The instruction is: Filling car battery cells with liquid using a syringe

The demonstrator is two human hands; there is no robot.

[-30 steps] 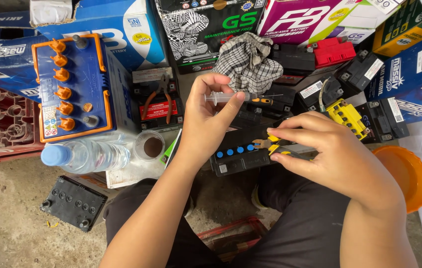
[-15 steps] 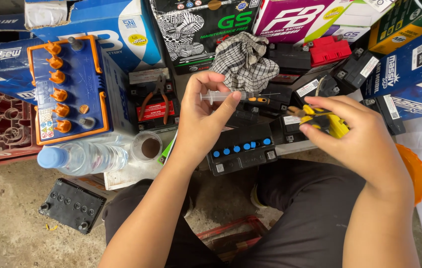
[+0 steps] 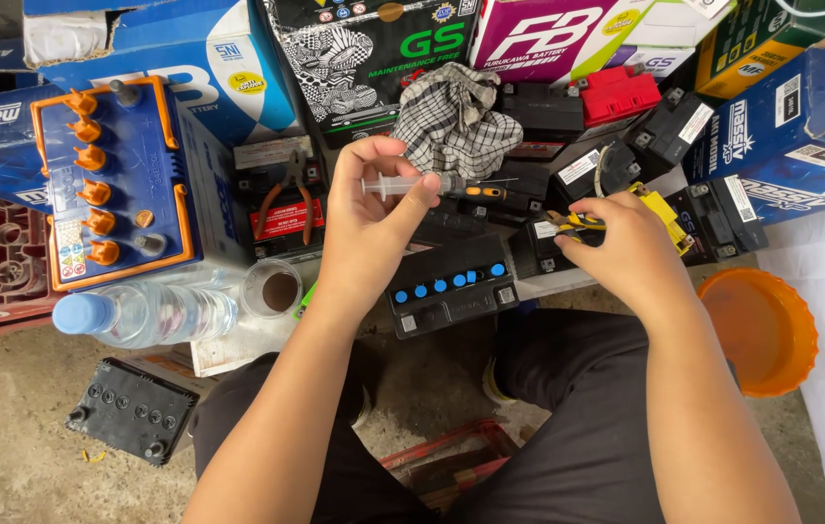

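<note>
Clear plastic syringe [image 3: 403, 184] — light, thin-walled, likely slippery — sits pinched at its barrel in the left hand [image 3: 371, 218] fingers, while the right hand [image 3: 626, 254] grips yellow-handled pliers [image 3: 577, 224].

Syringe [image 3: 395, 184]: clear, glossy plastic. Small battery [image 3: 451, 291]: matt black plastic casing, smooth blue caps. Checked rag [image 3: 456, 121]: soft, crumpled woven cloth. Water bottle [image 3: 145, 315]: transparent plastic, shiny. Orange bowl [image 3: 766, 330]: smooth plastic, slight sheen. Large blue battery [image 3: 112, 184]: glossy plastic, orange plastic plugs. Floor [image 3: 15, 456]: rough, dusty concrete.
</note>
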